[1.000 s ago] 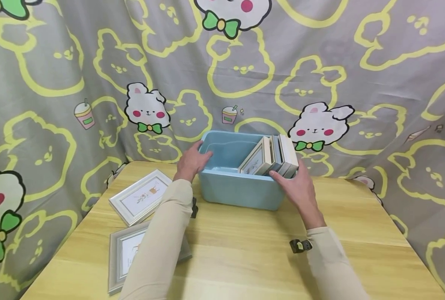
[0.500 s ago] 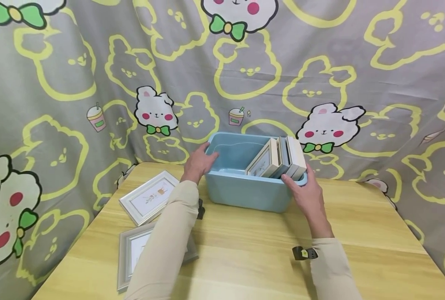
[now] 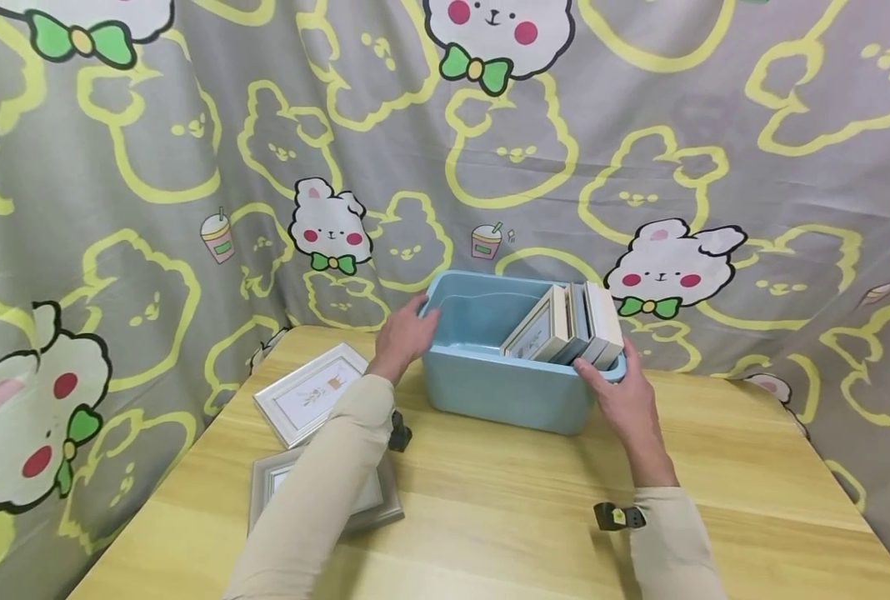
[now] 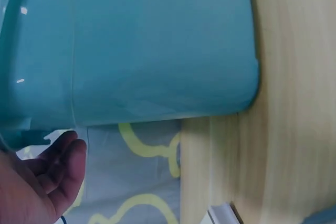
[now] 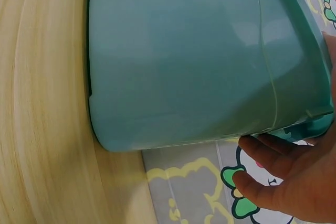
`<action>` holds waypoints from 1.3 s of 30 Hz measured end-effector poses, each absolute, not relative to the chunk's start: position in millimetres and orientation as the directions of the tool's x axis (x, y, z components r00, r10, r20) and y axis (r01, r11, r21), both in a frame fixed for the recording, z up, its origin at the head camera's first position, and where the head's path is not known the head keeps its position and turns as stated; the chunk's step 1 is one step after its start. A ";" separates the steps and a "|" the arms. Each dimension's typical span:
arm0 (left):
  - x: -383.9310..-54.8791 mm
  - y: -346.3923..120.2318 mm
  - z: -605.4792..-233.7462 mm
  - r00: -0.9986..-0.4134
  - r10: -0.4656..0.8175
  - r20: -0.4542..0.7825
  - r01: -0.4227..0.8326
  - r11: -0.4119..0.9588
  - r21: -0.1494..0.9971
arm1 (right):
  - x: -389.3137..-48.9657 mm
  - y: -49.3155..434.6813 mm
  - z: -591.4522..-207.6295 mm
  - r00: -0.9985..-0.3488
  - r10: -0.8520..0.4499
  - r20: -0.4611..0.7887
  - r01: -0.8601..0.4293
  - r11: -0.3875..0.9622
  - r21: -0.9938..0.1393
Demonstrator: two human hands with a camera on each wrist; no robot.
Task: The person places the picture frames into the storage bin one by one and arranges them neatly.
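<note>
A light blue plastic bin [image 3: 505,400] stands on the wooden table. My left hand [image 3: 406,335] holds its left end, thumb over the rim and fingers curled under the outer lip in the left wrist view. At the opposite end, my right hand [image 3: 625,404] grips the rim, its thumb on the front corner beside the frames. Several picture frames [image 3: 538,329] lean together on edge in the bin's right part; the left part shows bare bottom. In the right wrist view, the fingers [image 5: 268,156] of that hand lie beneath the lip.
Left of the bin, a white picture frame [image 3: 272,400] lies flat on the table [image 3: 505,517]. A grey picture frame [image 3: 385,492] lies nearer, partly hidden by the left sleeve [image 3: 325,483]. A patterned curtain [image 3: 407,108] hangs behind the bin and at both sides.
The whole head view has shifted, so the scene sits further right and slightly lower. Both hands keep their places on the bin, and the frames inside stay as they were.
</note>
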State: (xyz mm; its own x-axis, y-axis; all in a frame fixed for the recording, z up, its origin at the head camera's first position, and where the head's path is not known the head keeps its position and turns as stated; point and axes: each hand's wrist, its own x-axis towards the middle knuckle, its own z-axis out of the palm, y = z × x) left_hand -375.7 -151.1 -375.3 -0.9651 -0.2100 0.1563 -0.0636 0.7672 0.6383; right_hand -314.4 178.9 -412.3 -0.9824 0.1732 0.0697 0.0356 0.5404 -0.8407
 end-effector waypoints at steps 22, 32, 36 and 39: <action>-298.0 -199.7 -397.1 -0.978 0.168 0.127 0.210 0.835 0.509 | -314.6 177.1 -413.1 -0.986 0.161 0.048 0.043 0.514 -0.856; -259.1 -200.9 -420.0 -0.983 0.183 -0.009 0.169 0.922 0.347 | -314.6 179.3 -414.2 -0.985 0.161 0.065 0.026 0.506 -0.862; -244.7 -200.5 -432.1 -0.981 0.180 -0.077 0.152 0.948 0.280 | -314.8 179.3 -414.0 -0.985 0.155 0.070 0.018 0.503 -0.864; -236.8 -199.9 -438.3 -0.980 0.160 -0.119 0.127 0.961 0.245 | -314.1 179.6 -414.1 -0.985 0.154 0.074 0.014 0.504 -0.863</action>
State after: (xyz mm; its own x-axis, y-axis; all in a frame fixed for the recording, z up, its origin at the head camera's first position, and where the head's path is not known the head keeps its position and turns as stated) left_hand -236.8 -199.9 -438.3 -0.9800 0.1596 -0.1189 0.1268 0.9612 0.2450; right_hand -314.1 179.6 -414.1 -0.9853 0.1544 0.0737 0.0145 0.5044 -0.8634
